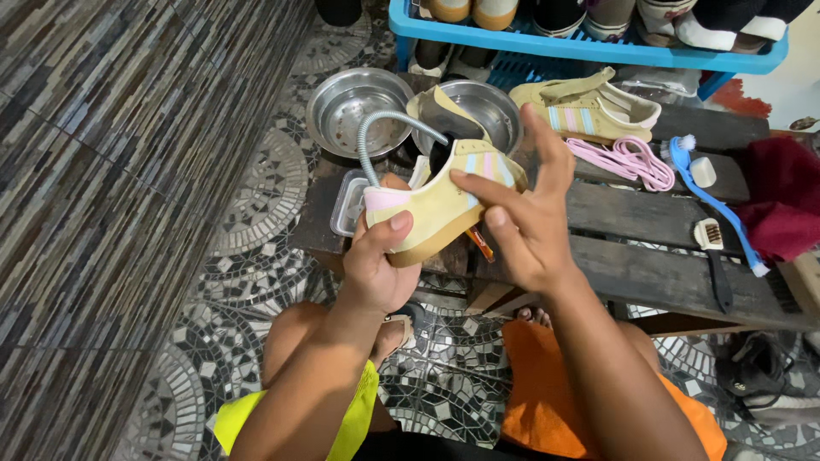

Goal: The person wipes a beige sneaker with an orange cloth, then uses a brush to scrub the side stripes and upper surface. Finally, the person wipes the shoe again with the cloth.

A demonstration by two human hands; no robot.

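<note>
Mosaic floor tiles (256,213) spread under a dark wooden tabletop (649,248); above its near edge the left hand (376,265) has its grip clamped on the heel of a yellow shoe (436,201), while the right hand (521,218) steadies the side, fingers spread; a grey hose (384,128) runs into the shoe; beyond the hands sit two steel bowls (354,107), the other shoe (589,107), pink laces (628,162) and a blue brush (709,201).

No labels, signs or screens are in view. The only thing like a package is a small clear plastic container (346,205). It is rectangular and see-through, and it sits at the left end of the wooden bench (649,273), just near of the left steel bowl (354,107).
</note>
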